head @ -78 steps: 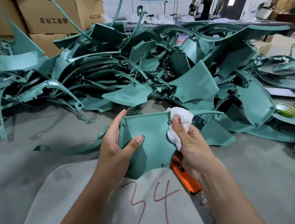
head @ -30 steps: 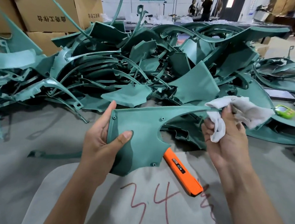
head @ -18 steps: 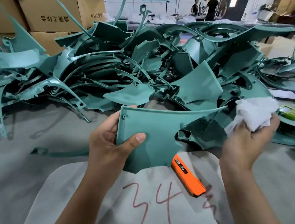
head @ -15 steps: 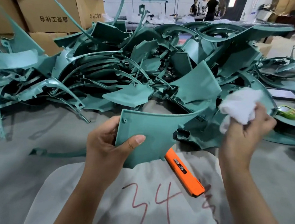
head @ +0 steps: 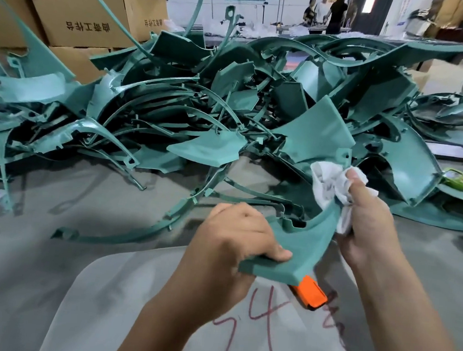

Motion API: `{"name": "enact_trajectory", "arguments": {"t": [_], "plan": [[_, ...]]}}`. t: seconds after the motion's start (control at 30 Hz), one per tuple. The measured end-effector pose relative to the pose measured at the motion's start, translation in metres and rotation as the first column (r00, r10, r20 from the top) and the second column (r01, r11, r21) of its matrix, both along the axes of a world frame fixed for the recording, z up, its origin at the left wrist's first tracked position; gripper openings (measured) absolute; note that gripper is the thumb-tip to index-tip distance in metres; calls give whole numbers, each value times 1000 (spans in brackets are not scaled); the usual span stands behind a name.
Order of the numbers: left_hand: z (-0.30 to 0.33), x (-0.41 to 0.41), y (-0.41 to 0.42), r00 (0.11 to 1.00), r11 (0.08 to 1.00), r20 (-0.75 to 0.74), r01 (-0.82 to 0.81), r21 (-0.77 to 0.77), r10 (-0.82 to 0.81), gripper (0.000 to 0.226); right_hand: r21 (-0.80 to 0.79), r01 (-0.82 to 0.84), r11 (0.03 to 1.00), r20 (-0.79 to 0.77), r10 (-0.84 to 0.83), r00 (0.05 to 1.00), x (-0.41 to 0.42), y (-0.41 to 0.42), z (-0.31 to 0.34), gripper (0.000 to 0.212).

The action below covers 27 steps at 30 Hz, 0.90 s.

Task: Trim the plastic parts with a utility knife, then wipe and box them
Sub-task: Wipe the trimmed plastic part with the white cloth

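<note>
Head view: the left hand (head: 236, 236) has tipped the green plastic part (head: 299, 247) from face-up to edge-on, gripping its near end above the orange utility knife (head: 311, 293). The right hand (head: 366, 213), apart a moment ago, now pinches the white cloth (head: 326, 183) against its far tip, so wiping looks underway, boxing still ahead.

Single head-worn wide-angle view, looking forward and down across the grey tabletop (head: 23, 269), no second view to overlap with. Both forearms enter from 6 o'clock and sit very near the lens, left hand (head: 236, 242) and right hand (head: 365, 222) mid-frame. Green parts pile (head: 202, 104) fills 9 to 3 o'clock, cardboard boxes (head: 78, 25) at 11 o'clock, farther back.
</note>
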<state>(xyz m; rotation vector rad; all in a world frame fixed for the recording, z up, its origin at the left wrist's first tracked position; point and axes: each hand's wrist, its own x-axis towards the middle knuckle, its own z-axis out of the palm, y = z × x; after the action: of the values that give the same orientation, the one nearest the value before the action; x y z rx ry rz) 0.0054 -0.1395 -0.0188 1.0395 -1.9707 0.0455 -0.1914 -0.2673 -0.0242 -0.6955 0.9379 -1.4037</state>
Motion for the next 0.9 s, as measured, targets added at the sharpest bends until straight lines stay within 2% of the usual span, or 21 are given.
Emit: {"name": "enact_trajectory", "arguments": {"t": [0.1,0.17,0.23,0.3,0.33,0.37,0.4,0.43,0.47,0.5,0.53,0.6,0.67,0.73,0.9], "plan": [[2,0,1,982,984,161,-75,-164,101,11,13,30,999,54,-30,998,-2,-4,2,12],[2,7,0,953,940,151,-215,-263,261,14,-2,91,996,76,-90,993,-1,-3,3,12],[2,12,0,913,885,-11,-399,-241,409,35,-18,157,987,195,-151,969,1,-1,6,13],[2,18,0,849,892,-343,-449,-62,403,51,-17,184,983,358,-166,919,0,2,10,19],[2,22,-1,764,929,-550,-366,63,338,52,-24,182,983,410,-156,899,0,3,10,25],[3,24,-1,631,961,-727,-224,161,269,48,-35,176,984,437,-143,888,0,4,11,29],[3,27,-1,500,968,-831,-73,241,245,41,-51,167,985,447,-127,885,2,5,11,29],[3,30,-1,412,949,-876,77,306,250,42,-68,154,986,444,-108,889,5,6,11,27],[1,31,-2,375,914,-888,196,355,265,52,-89,141,986,425,-90,900,9,8,10,23],[-1,31,-2,381,880,-879,259,399,287,59,-112,135,984,400,-80,913,13,10,11,20],[-2,31,-3,400,866,-862,255,429,310,58,-137,133,982,373,-74,925,17,12,11,19],[-4,31,-4,439,886,-831,146,440,341,55,-185,133,974,336,-64,940,24,15,11,22],[-7,31,-6,445,923,-836,51,381,320,58,-224,138,965,289,-69,955,28,16,11,20],[-11,25,-8,436,950,-859,26,311,269,59,-236,107,966,228,-52,972,37,20,6,19],[-14,14,-8,409,964,-874,-67,256,261,57,-252,-52,966,145,91,985,63,35,-4,40]]}}
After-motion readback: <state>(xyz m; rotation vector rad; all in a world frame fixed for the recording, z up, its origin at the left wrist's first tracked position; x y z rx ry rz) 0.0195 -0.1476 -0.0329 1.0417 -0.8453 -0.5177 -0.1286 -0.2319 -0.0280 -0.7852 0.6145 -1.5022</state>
